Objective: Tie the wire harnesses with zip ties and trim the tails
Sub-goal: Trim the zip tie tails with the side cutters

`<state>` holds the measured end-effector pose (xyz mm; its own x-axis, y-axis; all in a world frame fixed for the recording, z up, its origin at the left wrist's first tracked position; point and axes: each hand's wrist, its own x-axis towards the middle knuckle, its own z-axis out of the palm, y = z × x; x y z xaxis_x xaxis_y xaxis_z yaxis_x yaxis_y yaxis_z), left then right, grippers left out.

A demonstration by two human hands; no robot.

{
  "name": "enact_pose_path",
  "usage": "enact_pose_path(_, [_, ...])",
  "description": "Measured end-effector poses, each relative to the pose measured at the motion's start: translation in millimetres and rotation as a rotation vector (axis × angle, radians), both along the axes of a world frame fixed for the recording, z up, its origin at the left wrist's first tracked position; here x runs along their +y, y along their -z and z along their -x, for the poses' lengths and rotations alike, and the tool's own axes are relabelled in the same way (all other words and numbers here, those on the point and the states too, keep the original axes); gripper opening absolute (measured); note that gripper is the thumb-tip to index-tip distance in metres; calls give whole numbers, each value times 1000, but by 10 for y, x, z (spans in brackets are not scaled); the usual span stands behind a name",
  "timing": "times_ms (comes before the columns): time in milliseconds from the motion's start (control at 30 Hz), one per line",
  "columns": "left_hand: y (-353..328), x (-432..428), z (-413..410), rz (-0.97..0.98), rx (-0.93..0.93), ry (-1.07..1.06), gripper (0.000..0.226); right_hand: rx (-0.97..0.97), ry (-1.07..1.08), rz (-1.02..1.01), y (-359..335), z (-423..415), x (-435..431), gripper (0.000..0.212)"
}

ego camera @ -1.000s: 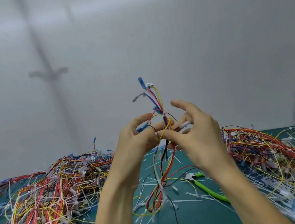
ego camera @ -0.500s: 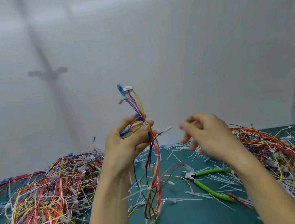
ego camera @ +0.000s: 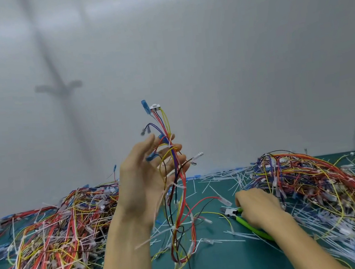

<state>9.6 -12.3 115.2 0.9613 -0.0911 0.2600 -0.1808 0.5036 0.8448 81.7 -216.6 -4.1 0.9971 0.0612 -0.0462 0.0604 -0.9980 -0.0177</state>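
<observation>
My left hand (ego camera: 142, 184) holds the harness (ego camera: 167, 131) upright above the mat (ego camera: 224, 264), fingers loosely curled round it. My right hand (ego camera: 260, 209) curls over the cutters (ego camera: 248, 225). I judge this the trimming step: next I lift them for a close cut.

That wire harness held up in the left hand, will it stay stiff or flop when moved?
Probably floppy: below the left hand the wire harness hangs in loose loops. Likely light, since a few fingers hold it up. Its dangling ends may snag cut tie tails on the mat.
</observation>
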Motion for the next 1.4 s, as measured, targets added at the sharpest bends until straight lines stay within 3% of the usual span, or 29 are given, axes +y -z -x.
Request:
enact_pose_path(167, [-8, -30, -17, -136, 83, -113, 22, -15, 23, 46, 112, 5, 51, 34])
enact_pose_path(433, [45, -11, -37, -208, 11, -103, 16, -117, -39, 23, 57, -10, 54, 25])
enact_pose_path(600, [74, -7, -48, -189, -21, -95, 23, -418, -11, -184, -267, 30, -79, 19])
enact_pose_path(733, [86, 13, -40, -244, -51, -49, 30, -788, -67, -516, -453, 109, -74, 14])
enact_pose_path(867, [77, -15, 2, -288, -59, 3, 33, -995, -41, -894, -618, 184, -38, 9])
enact_pose_path(933, [62, -41, -9, -256, -26, 36, 35, -1053, -24, -950, -676, 199, -49, 14])
enact_pose_path(1067, [25, -63, -13, -125, 30, 115, 44, -1060, -33, -920, -733, 227, -43, 16])
enact_pose_path(1167, [34, -74, 4, -196, -5, 33, 37, -1053, -16, -896, -783, 269, -4, 19])
enact_pose_path(1300, [72, -97, -29, -231, -6, -93, 26, -878, -115, -1161, -883, 334, 39, 20])
enact_pose_path(1400, [87, -132, -48, -283, -33, -201, 20, -736, -164, -1322, -965, 419, 68, 37])
